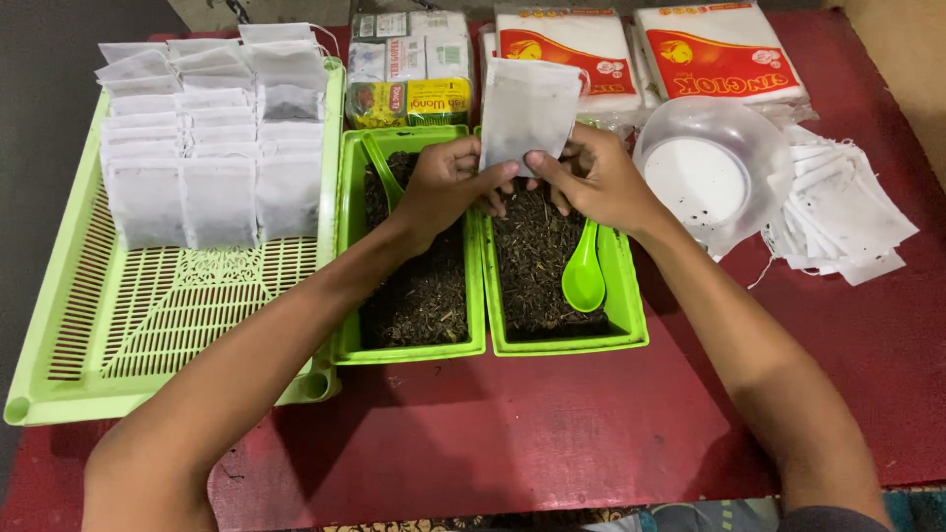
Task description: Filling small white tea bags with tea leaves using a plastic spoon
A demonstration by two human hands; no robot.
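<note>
My left hand [448, 187] and my right hand [596, 177] together pinch the lower edge of a white paper tea bag [527, 113], held upright over two green trays of loose dark tea. The left tea tray [345, 246] has a green spoon [382, 167] at its far end. A second green spoon [583, 271] lies on the leaves in the right tea tray [631, 315], just below my right hand.
A large green slotted tray [128, 335] at the left carries rows of filled white bags [207, 148]. A clear plastic bowl [714, 167] and a heap of empty white bags [847, 212] lie at the right. Packets of tea [409, 69] and bag packs [719, 54] stand behind on the red cloth [552, 424].
</note>
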